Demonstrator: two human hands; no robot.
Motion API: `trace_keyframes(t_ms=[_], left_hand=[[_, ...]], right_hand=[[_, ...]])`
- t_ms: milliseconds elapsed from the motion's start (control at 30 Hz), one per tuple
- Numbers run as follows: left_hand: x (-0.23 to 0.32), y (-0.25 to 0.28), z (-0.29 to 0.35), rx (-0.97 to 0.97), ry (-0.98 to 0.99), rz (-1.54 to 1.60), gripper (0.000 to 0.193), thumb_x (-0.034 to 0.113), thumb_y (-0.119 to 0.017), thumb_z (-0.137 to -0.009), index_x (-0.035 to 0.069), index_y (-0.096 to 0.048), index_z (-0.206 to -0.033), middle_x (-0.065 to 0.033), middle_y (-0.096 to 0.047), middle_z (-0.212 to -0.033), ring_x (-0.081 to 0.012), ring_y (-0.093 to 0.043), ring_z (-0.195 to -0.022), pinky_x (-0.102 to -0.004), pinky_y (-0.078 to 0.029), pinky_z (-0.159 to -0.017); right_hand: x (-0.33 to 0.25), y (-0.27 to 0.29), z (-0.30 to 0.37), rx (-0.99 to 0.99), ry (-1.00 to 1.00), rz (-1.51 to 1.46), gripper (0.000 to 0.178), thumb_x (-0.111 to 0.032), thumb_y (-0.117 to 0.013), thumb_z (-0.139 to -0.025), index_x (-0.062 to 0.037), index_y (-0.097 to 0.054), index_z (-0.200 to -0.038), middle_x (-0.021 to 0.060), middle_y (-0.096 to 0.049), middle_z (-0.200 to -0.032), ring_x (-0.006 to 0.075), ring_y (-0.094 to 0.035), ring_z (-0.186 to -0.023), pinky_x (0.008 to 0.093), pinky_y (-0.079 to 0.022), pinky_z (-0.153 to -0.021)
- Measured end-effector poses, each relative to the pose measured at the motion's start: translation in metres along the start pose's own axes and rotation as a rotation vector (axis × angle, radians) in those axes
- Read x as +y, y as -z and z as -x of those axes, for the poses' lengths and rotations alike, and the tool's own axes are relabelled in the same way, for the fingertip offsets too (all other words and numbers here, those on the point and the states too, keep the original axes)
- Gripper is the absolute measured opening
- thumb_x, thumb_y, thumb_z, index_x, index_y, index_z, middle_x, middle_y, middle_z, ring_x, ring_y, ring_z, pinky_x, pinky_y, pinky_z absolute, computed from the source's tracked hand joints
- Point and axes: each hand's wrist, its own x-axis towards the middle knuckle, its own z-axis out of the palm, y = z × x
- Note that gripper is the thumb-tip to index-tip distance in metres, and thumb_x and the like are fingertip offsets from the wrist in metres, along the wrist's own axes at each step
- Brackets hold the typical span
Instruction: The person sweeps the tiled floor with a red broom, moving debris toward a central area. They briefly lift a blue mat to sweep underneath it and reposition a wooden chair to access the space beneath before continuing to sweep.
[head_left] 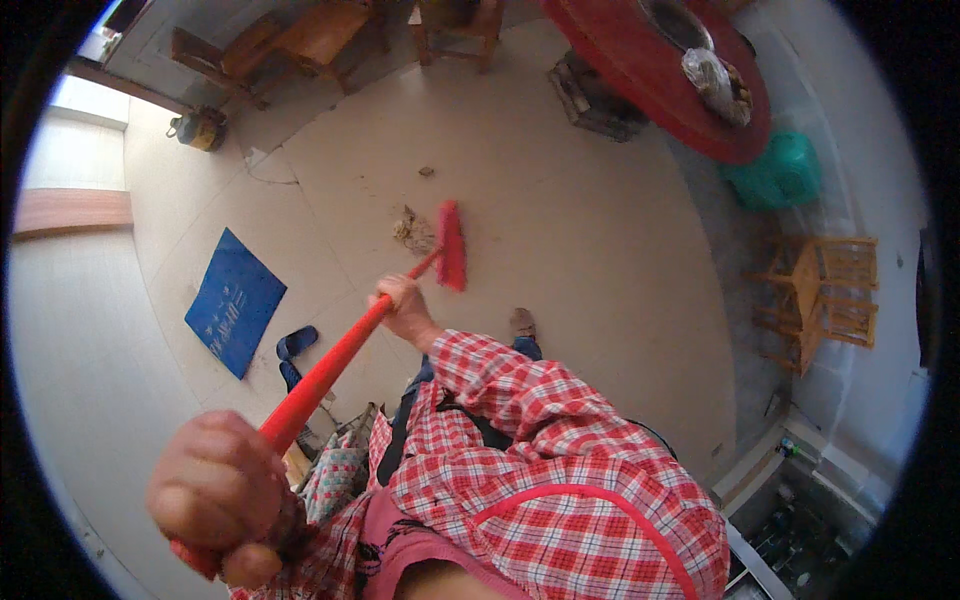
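A red broom handle (330, 375) slants from the lower left up to the broom head (452, 246), whose red bristles rest on the tiled floor. Close to the camera, my left hand (218, 490) is wrapped round the handle's upper end. Farther down the stick, my right hand (407, 308) grips it too, its sleeve red-and-white checked. Just left of the bristles lies a small pile of brownish debris (412, 230). A dark scrap (426, 171) sits on the floor a little beyond it.
To the left lie a blue mat (235, 303) and dark slippers (296, 342). A round red table (660, 60) stands at the far right, near a green plastic container (778, 172) and a wooden chair (808, 295). More wooden seats (325, 38) line the back.
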Motion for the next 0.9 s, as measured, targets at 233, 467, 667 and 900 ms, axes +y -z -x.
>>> trace_keyframes(t_ms=[233, 467, 667, 900], left_hand=[[0.101, 0.085, 0.121, 0.091, 0.036, -0.399, 0.016, 0.032, -0.071, -0.08, 0.022, -0.059, -0.082, 0.0045, -0.051, -0.053, -0.0116, -0.048, -0.046, -0.0299, -0.044, -0.05], [0.02, 0.125, 0.09, 0.057, 0.036, 0.356, 0.026, 0.022, -0.079, -0.074, 0.017, -0.054, -0.07, 0.0053, -0.057, -0.057, -0.0079, -0.055, -0.047, -0.0257, -0.047, -0.053], [0.006, 0.148, 0.045, -0.352, 0.002, 0.327, 0.028, 0.021, -0.074, -0.078, 0.013, -0.051, -0.064, -0.0022, -0.059, -0.062, -0.0158, -0.059, -0.049, -0.0277, -0.05, -0.057], [0.017, 0.138, 0.017, -0.178, -0.038, 0.131, 0.022, 0.015, -0.067, -0.079, 0.014, -0.05, -0.066, 0.0004, -0.058, -0.066, -0.0124, -0.059, -0.058, -0.028, -0.048, -0.069]], right_hand=[[-0.085, -0.041, -0.032, 0.027, 0.164, -0.011, 0.021, -0.015, -0.07, -0.073, -0.008, -0.05, -0.072, 0.009, -0.054, -0.073, 0.0304, -0.054, -0.074, 0.0426, -0.042, -0.072], [-0.07, -0.029, 0.029, -0.322, -0.147, -0.004, 0.023, -0.013, -0.072, -0.073, -0.0057, -0.051, -0.072, 0.0118, -0.055, -0.071, 0.0333, -0.055, -0.073, 0.0422, -0.043, -0.066], [-0.048, -0.116, -0.013, -0.209, 0.054, -0.014, 0.023, -0.014, -0.071, -0.074, -0.0043, -0.051, -0.069, 0.0135, -0.056, -0.071, 0.0339, -0.055, -0.07, 0.0416, -0.043, -0.062], [-0.091, -0.094, -0.077, -0.105, 0.164, -0.081, 0.031, -0.022, -0.075, -0.073, -0.0066, -0.049, -0.065, 0.0107, -0.053, -0.067, 0.0301, -0.054, -0.067, 0.0401, -0.042, -0.061]])
